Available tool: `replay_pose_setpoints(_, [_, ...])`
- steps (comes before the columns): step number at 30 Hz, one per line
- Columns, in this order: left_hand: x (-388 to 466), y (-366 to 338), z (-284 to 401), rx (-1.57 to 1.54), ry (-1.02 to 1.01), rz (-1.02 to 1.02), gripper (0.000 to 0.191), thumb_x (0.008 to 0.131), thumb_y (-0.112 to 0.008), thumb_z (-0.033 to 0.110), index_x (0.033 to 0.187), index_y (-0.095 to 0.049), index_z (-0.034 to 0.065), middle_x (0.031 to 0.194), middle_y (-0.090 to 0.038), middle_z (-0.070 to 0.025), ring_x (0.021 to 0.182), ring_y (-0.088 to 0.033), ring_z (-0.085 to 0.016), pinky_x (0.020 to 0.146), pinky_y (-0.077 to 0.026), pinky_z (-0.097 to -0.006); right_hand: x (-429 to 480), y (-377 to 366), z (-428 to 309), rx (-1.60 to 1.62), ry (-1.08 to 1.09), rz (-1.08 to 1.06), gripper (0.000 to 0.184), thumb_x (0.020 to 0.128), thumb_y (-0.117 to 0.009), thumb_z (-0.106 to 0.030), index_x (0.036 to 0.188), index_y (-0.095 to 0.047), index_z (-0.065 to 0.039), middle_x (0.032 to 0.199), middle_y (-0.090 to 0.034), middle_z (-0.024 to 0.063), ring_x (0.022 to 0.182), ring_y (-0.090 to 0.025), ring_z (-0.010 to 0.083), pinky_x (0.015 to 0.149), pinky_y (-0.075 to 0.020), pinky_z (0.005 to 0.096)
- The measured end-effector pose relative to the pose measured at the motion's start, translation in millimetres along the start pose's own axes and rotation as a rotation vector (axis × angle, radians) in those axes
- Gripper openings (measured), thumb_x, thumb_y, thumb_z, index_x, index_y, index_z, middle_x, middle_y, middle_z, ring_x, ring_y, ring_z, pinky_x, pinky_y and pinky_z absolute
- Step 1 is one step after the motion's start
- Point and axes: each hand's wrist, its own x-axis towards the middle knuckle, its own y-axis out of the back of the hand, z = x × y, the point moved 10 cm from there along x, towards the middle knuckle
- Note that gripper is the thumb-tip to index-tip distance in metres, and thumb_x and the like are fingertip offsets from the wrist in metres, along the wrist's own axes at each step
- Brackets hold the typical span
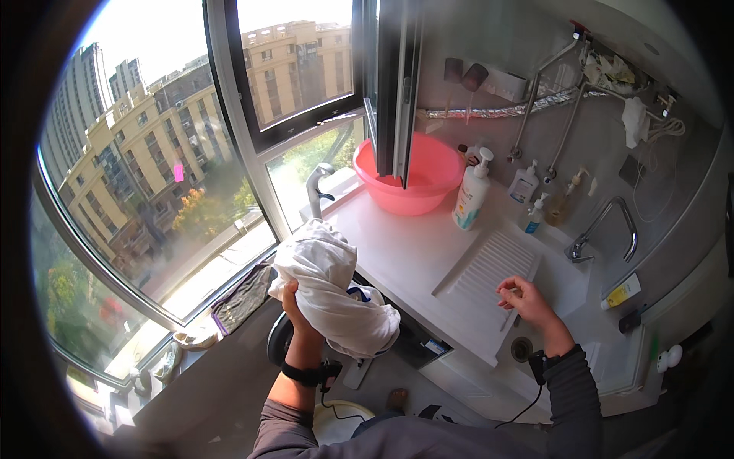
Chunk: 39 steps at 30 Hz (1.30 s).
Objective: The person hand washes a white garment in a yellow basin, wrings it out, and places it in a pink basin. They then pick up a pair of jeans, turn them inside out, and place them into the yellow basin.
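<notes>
A bundled white cloth [327, 281], with a small dark blue patch on it, is gripped by my left hand [293, 304] in front of the window. The fabric bulges over my fingers and hides part of them. My right hand [519, 295] is over the lower end of the ribbed washboard [487, 269] built into the white sink counter, its fingers loosely curled. No object shows in my right hand. A drain [522, 349] lies in the basin just below my right wrist.
On the counter [395, 246] stand a pink plastic basin [410, 195], a large pump bottle [472, 192] and several smaller bottles. A chrome faucet [608, 229] rises at the right. An open window sash [395, 92] juts over the basin. A dark cloth [243, 301] and shoes [195, 339] lie on the sill.
</notes>
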Motion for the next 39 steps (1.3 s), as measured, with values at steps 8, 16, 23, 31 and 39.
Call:
replay_pose_setpoints(8, [-32.3, 13.6, 2.5, 0.057, 0.037, 0.159, 0.073, 0.081, -0.048, 0.048, 0.141, -0.035, 0.0057, 0.132, -0.047, -0.0159, 0.119, -0.048, -0.033, 0.1, -0.041, -0.0449, 156.6, -39.6, -29.5, 0.279, -0.012, -0.1, 0.034, 0.092, -0.063, -0.024, 0.118, -0.05, -0.006, 0.109, -0.056, 0.0043, 0.09, -0.062, 0.0163, 0.072, -0.0512, 0.0316])
replay_pose_setpoints(16, [-83.5, 57.4, 56.7, 0.074, -0.086, 0.298, 0.073, 0.083, -0.046, 0.049, 0.142, -0.034, 0.0063, 0.135, -0.045, -0.0163, 0.122, -0.046, -0.033, 0.102, -0.039, -0.0458, 261.1, -33.6, -22.5, 0.957, -0.003, 0.189, 0.044, 0.088, -0.069, -0.03, 0.117, -0.048, -0.004, 0.106, -0.051, 0.0082, 0.099, -0.054, 0.0226, 0.089, -0.0447, 0.0387])
replay_pose_setpoints(23, [-107.0, 76.8, 95.8, 0.092, -0.165, 0.34, 0.073, 0.084, -0.044, 0.05, 0.143, -0.033, 0.0068, 0.138, -0.043, -0.0165, 0.125, -0.044, -0.034, 0.103, -0.037, -0.0465, 279.1, -59.2, -6.2, 1.108, -0.081, 0.207, 0.044, 0.085, -0.07, -0.043, 0.103, -0.056, -0.005, 0.09, -0.056, 0.0077, 0.088, -0.058, 0.0228, 0.087, -0.0467, 0.0378])
replay_pose_setpoints(31, [-106.7, 80.5, 93.4, 0.082, -0.163, 0.334, 0.073, 0.087, -0.04, 0.05, 0.144, -0.032, 0.0056, 0.143, -0.038, -0.017, 0.131, -0.038, -0.034, 0.107, -0.033, -0.0476, 247.8, -109.1, -12.3, 0.988, -0.092, 0.189, 0.031, 0.088, -0.066, -0.037, 0.096, -0.061, -0.007, 0.076, -0.064, 0.0068, 0.067, -0.064, 0.0204, 0.066, -0.055, 0.0339])
replay_pose_setpoints(39, [-77.4, 58.4, 81.6, 0.12, -0.152, 0.326, 0.07, 0.086, -0.042, 0.048, 0.14, -0.038, 0.0037, 0.137, -0.043, -0.0163, 0.126, -0.042, -0.031, 0.105, -0.034, -0.044, 154.8, -115.0, -3.5, 0.976, -0.122, 0.126, 0.028, 0.09, -0.063, -0.032, 0.102, -0.059, -0.007, 0.082, -0.064, 0.0056, 0.069, -0.063, 0.0174, 0.067, -0.0541, 0.0333])
